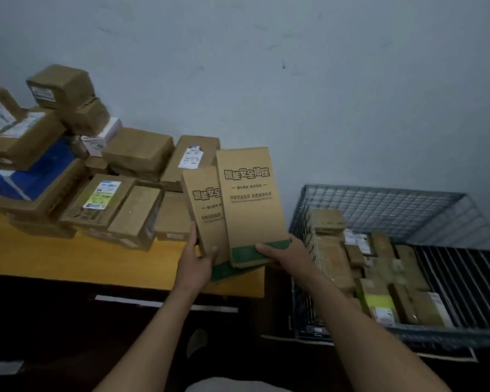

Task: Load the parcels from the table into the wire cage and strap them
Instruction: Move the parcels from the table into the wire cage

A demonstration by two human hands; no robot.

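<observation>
Kraft cardboard fills both hands: your left hand (198, 250) curls round one tall box (207, 210), your right hand (280, 251) pinches the other box (249, 199) by its green foot, both just left of the wire cage (379, 193). You seem mid-load: clear its left rim, aim for the bare slats (458, 278) at its right.

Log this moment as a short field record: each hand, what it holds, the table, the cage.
left hand: grips the left flat box at its lower end
right hand: grips the right flat box by its green band
boxes: brown, printed, right one overlapping the left, held over the table's right end
table: parcel pile stacked on it
wire cage: right of the table, loaded parcels inside
strap: none in view
</observation>
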